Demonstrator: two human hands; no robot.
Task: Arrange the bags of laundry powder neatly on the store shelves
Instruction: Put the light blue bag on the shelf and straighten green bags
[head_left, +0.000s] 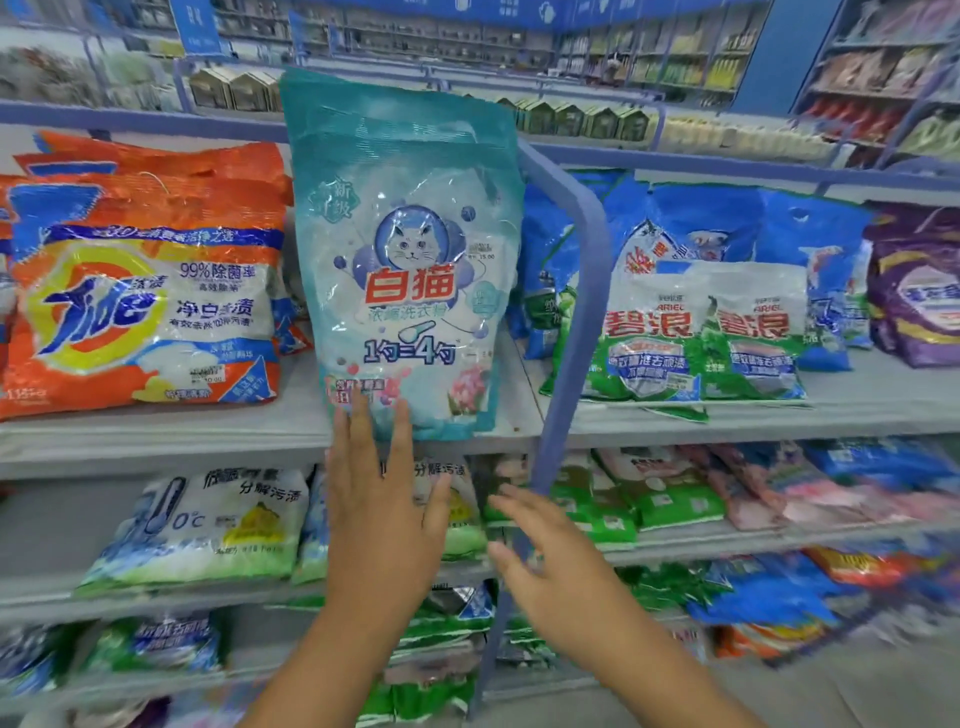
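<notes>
Two bare hands work at a store's laundry aisle. The left hand (382, 499) reaches up with fingers straight and spread, its fingertips (358, 415) pressed against the bottom front of a teal cat-brand pouch (405, 249); nothing is gripped, only touched and steadied. The right hand (540, 540) hovers lower and to the right, also flat and open, holding nothing and blurred by movement, just in front of the blue shelf post (571, 322).

That pouch stands upright at the front edge of the upper shelf (156, 431), in the gap between the orange Tide bags (145, 291) stacked on the left and the post on the right. Beyond the post lie green-and-white Ariel bags (696, 332), blue bags (727, 223) propped behind them, and a purple bag (919, 286) at far right. The lower shelves carry pale green and white bags (208, 525), then a looser jumble of green, pink and blue packs toward the right.

By the look of it, the step in hand is seating the pouch: it has been stood in its slot and is being nudged square. Whether it stands unaided cannot be told while the fingertips rest on it. The next move likely calls for a gentle push of the base farther back, clear of the shelf lip, with the free right hand ready near the top to stop a tall, soft pouch tipping forward.
</notes>
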